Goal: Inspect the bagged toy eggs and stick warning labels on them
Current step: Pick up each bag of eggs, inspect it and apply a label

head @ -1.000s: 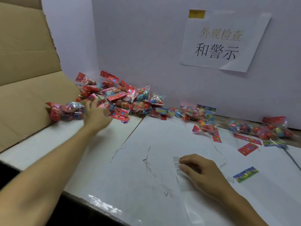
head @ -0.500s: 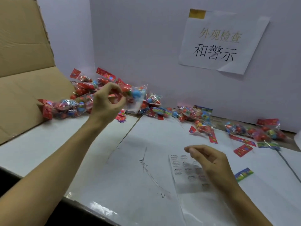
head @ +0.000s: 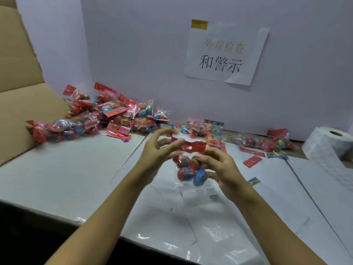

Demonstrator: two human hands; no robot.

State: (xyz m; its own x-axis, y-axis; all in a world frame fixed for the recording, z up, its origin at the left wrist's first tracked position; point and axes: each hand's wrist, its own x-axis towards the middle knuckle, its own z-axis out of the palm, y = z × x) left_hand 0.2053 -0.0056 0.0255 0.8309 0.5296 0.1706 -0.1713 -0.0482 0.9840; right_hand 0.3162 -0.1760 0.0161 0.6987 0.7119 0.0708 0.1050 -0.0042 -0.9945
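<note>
Now I pinch the bag of toy eggs (head: 189, 167) between left hand (head: 158, 150) and right hand (head: 219, 169) above the label sheet (head: 206, 196); I should turn it slowly, checking every egg.

A clear plastic bag of toy eggs with a red card header (head: 191, 163) hangs upright above the white table, held between both hands; its header, punched with a round hole, sits on top, and red eggs and one blue egg bunch at the bottom; a translucent sheet of small white warning labels (head: 207, 194) lies flat on the table just under the bag; a heap of more bagged toy eggs with red headers (head: 107, 117) rests against the back wall at left; further bags (head: 263, 142) lie scattered at right.
</note>
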